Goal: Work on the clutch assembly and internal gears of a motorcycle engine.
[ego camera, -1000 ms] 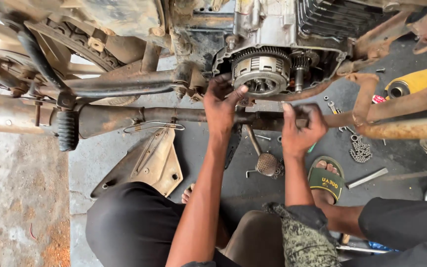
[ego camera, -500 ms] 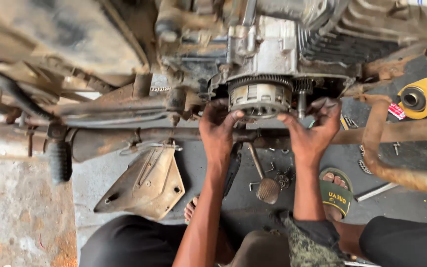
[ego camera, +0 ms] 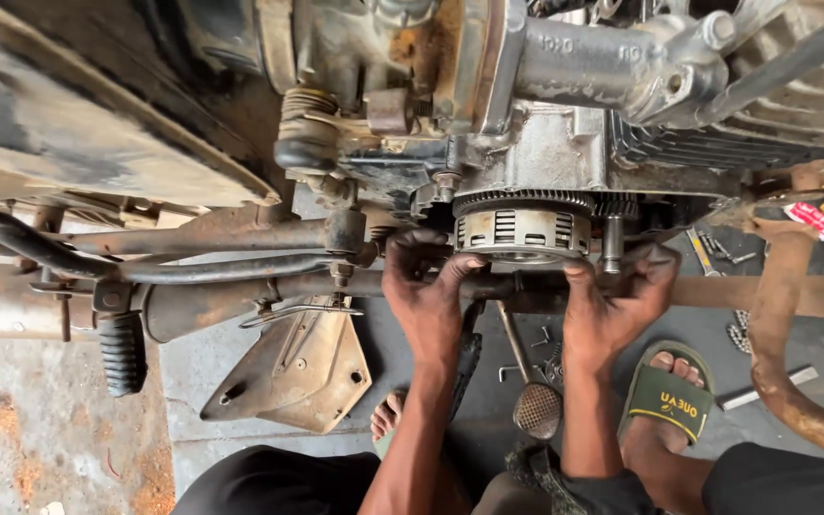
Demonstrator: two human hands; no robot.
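Footpeg [ego camera: 124, 353] and loose side cover [ego camera: 293, 377] lie on floor far left of your left hand [ego camera: 428, 296], out of work zone. Left hand cupped half-closed under clutch drum [ego camera: 524, 229], thumb and fingers pressed on its left lower edge, bracing it square on engine. Drum sits just above and between both hands. Right hand [ego camera: 612, 305] mirrors grip on right edge, fingers curled, so load is even. Brake pedal [ego camera: 537, 408] below wrists; sandal [ego camera: 668, 401] beside right forearm.

Head view — close, looking down on engine [ego camera: 526, 143].
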